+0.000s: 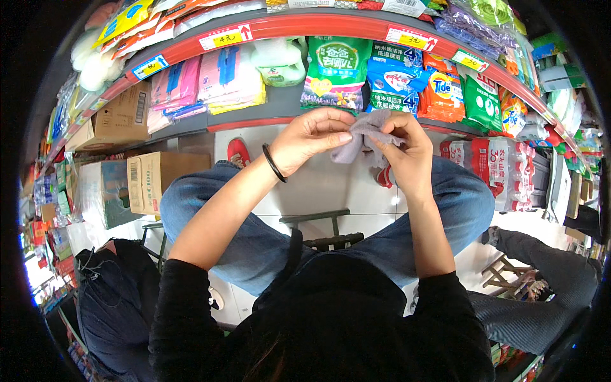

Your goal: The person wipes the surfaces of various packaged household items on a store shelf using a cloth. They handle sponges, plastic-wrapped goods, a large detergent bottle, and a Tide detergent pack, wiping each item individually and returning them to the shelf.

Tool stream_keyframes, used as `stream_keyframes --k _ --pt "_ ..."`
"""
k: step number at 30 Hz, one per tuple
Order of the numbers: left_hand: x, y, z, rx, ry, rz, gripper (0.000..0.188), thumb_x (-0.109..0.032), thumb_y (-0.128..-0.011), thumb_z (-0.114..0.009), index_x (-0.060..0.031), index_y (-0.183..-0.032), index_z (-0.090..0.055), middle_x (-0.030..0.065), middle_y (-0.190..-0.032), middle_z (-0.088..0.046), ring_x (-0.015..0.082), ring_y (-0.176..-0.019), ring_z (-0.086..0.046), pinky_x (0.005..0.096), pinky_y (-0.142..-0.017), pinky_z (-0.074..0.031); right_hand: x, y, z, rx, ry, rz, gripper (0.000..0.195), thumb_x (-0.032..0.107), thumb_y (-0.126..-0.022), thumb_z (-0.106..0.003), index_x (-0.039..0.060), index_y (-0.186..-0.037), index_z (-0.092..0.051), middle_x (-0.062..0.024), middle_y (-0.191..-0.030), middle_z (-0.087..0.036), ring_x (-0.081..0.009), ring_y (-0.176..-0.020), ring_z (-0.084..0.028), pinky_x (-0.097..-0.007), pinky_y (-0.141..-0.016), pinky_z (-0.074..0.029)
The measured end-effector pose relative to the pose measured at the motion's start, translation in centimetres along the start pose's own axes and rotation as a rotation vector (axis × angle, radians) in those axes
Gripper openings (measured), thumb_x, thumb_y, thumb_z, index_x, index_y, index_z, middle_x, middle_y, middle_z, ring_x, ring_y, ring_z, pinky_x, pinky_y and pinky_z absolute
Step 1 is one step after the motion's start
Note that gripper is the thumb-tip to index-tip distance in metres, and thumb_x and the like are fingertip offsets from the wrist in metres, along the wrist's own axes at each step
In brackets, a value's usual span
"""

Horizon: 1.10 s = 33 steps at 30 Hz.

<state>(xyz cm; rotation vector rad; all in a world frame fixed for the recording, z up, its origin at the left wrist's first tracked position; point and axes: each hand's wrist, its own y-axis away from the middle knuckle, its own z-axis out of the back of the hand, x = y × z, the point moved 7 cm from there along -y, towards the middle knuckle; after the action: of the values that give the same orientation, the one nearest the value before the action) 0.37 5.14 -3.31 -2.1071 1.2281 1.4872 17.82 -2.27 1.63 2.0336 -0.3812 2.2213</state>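
Note:
A crumpled pale lilac-grey cloth (346,152) is held up between both hands, above the floor and in front of the lower shelf. My left hand (310,136) pinches its left side between thumb and fingers; a black band circles that wrist. On the other side, my right hand (408,148) grips the cloth's thin, ragged-looking edge with its fingertips. The cloth's folds hide part of its shape. Just beyond the hands stand a green detergent bag (340,71), a blue-and-white bag (396,81) and an orange Tide bag (444,90).
Red-edged shelving (305,24) curves across the front. Cardboard boxes (167,181) stand at left, shrink-wrapped bottles (496,167) at right. A folding stool (329,229) is between my knees. Another person's dark-trousered legs (534,305) are at right; someone in dark clothing (117,305) is at left.

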Motion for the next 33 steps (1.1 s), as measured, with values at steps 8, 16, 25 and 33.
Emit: stream_keyframes --k 8,16,25,33 --pt "-0.1 -1.6 -1.7 0.009 -0.097 -0.04 0.03 -0.014 -0.098 -0.074 -0.0017 -0.125 -0.067 0.0042 -0.112 -0.071 0.0113 -0.106 -0.066 0.0283 -0.093 -0.053 -0.4 0.4 1.0 -0.019 -0.022 -0.008 0.026 -0.009 -0.083 -0.077 0.0044 -0.101 -0.065 0.0004 -0.106 -0.065 -0.0092 -0.096 -0.061 -0.0243 -0.084 -0.05" --pt "1.1 -2.9 -0.7 -0.069 -0.104 -0.019 0.02 -0.014 -0.103 -0.066 -0.003 -0.12 -0.068 0.0 -0.111 -0.07 0.0079 -0.102 -0.063 0.024 -0.091 -0.049 1.4 -0.1 1.9 -0.132 0.23 0.317 0.019 0.002 -0.086 -0.082 0.0026 -0.104 -0.073 -0.0029 -0.105 -0.068 -0.0086 -0.095 -0.062 -0.0245 -0.081 -0.051" --pt "0.8 -3.1 -0.5 -0.109 -0.141 -0.146 0.018 -0.01 -0.108 -0.056 -0.0042 -0.125 -0.061 -0.0002 -0.104 -0.071 0.0046 -0.093 -0.062 0.0228 -0.083 -0.049 1.1 1.4 0.0 0.096 0.188 0.054 0.02 0.009 -0.088 -0.082 0.0012 -0.105 -0.074 -0.0044 -0.092 -0.075 -0.0061 -0.077 -0.064 -0.0234 -0.069 -0.052" --pt "0.9 -1.8 -3.4 0.09 -0.248 -0.145 0.03 -0.005 -0.107 -0.054 0.0022 -0.136 -0.057 0.0055 -0.122 -0.068 0.0103 -0.114 -0.063 0.027 -0.099 -0.05 0.4 0.3 1.5 -0.091 0.281 0.138 0.019 0.006 -0.087 -0.082 -0.0001 -0.101 -0.07 -0.0052 -0.098 -0.067 -0.0115 -0.086 -0.063 -0.0259 -0.077 -0.052"
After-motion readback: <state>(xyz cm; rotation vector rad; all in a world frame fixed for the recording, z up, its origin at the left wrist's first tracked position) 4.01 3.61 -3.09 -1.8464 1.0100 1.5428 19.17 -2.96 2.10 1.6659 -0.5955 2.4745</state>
